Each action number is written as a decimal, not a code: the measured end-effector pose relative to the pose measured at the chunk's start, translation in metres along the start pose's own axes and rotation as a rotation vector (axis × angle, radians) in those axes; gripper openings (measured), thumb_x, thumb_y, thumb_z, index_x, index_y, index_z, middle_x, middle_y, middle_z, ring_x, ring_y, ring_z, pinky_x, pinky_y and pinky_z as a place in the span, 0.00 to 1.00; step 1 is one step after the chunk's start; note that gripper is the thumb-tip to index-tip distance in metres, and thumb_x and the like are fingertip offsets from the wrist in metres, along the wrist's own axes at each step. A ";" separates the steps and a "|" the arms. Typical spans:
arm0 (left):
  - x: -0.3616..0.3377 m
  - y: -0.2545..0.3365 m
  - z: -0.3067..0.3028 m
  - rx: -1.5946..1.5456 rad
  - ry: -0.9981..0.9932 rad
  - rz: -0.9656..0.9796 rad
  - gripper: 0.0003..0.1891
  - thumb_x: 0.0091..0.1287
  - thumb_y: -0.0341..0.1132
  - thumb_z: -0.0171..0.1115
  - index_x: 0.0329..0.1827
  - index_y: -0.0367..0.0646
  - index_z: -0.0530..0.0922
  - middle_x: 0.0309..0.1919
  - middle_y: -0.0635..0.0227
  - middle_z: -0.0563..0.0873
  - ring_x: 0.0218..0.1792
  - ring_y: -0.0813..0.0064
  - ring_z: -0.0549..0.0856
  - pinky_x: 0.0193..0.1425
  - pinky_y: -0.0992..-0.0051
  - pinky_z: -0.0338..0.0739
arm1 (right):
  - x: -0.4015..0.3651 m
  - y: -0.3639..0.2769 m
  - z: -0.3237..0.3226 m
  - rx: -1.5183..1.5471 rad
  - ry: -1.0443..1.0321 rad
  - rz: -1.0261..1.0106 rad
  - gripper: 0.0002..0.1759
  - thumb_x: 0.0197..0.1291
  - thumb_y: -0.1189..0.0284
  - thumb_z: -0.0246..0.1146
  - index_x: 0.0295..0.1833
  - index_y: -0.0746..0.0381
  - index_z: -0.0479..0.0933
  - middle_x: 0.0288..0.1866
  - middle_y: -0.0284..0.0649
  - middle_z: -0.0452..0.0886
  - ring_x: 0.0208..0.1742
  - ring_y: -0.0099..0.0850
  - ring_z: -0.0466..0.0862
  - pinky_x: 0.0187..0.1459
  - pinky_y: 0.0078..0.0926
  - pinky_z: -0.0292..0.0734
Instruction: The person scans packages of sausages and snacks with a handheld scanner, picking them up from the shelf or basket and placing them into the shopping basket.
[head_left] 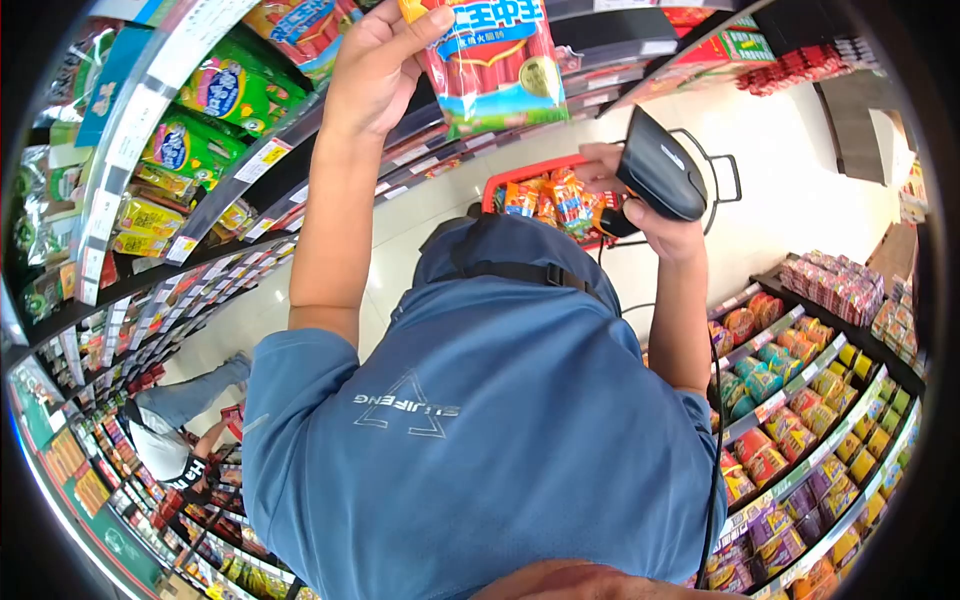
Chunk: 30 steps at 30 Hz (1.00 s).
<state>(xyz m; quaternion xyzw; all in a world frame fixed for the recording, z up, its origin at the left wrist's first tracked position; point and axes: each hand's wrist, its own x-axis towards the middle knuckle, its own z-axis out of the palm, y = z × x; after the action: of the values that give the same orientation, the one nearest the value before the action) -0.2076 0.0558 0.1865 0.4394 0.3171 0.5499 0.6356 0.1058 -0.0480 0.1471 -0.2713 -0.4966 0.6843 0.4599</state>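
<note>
My left hand [372, 70] is raised at the top of the head view and grips a red pack of sausages [495, 65] with a blue label by its left edge. My right hand [655, 225] holds a black barcode scanner [662, 172] just right of and below the pack, its head turned toward the pack. A dark cable [716, 470] runs from the scanner down past my blue shirt. Beyond my hands stands a red shopping basket [500, 182] with several snack packs in it.
Shelves of green and yellow snack bags [195, 130] line the left side, and shelves of packaged food [800, 400] line the right. Another person [170, 440] crouches by the lower left shelves. A pale tiled aisle floor [790, 190] lies ahead.
</note>
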 end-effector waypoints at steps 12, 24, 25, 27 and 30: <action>0.082 0.005 -0.080 0.517 0.399 0.445 0.09 0.67 0.25 0.64 0.48 0.31 0.80 0.39 0.65 0.87 0.38 0.76 0.83 0.46 0.73 0.78 | -0.013 0.019 0.001 0.014 0.111 0.051 0.27 0.51 0.81 0.67 0.60 0.72 0.74 0.54 0.52 0.84 0.54 0.38 0.85 0.60 0.38 0.77; 0.078 0.004 -0.069 1.367 0.682 0.769 0.15 0.61 0.31 0.67 0.46 0.31 0.78 0.36 0.43 0.83 0.41 0.39 0.80 0.50 0.50 0.71 | -0.032 0.048 -0.004 -0.140 0.248 0.210 0.29 0.48 0.81 0.74 0.59 0.67 0.77 0.52 0.39 0.85 0.53 0.29 0.83 0.58 0.29 0.75; 0.074 0.004 -0.066 1.399 0.714 0.766 0.17 0.61 0.31 0.67 0.51 0.32 0.77 0.43 0.41 0.81 0.46 0.38 0.78 0.54 0.49 0.70 | -0.034 0.051 -0.005 -0.164 0.278 0.225 0.29 0.47 0.81 0.75 0.59 0.67 0.77 0.52 0.39 0.85 0.53 0.28 0.83 0.58 0.29 0.74; 0.062 0.004 -0.059 1.434 0.753 0.762 0.21 0.61 0.31 0.67 0.55 0.32 0.75 0.49 0.38 0.79 0.51 0.37 0.76 0.59 0.47 0.68 | -0.036 0.056 -0.005 -0.174 0.283 0.223 0.29 0.46 0.80 0.75 0.58 0.67 0.78 0.52 0.38 0.85 0.52 0.27 0.82 0.56 0.28 0.75; 0.044 -0.012 -0.067 1.668 0.631 0.859 0.35 0.58 0.32 0.70 0.70 0.39 0.67 0.65 0.38 0.66 0.67 0.32 0.62 0.72 0.39 0.53 | -0.036 0.059 -0.005 -0.193 0.307 0.247 0.28 0.47 0.80 0.75 0.57 0.65 0.78 0.49 0.36 0.85 0.49 0.25 0.82 0.53 0.26 0.75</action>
<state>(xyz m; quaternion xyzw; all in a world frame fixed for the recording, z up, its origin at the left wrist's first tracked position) -0.2539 0.1134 0.1518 0.6573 0.5715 0.4260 -0.2446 0.1046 -0.0833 0.0874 -0.4739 -0.4471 0.6354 0.4145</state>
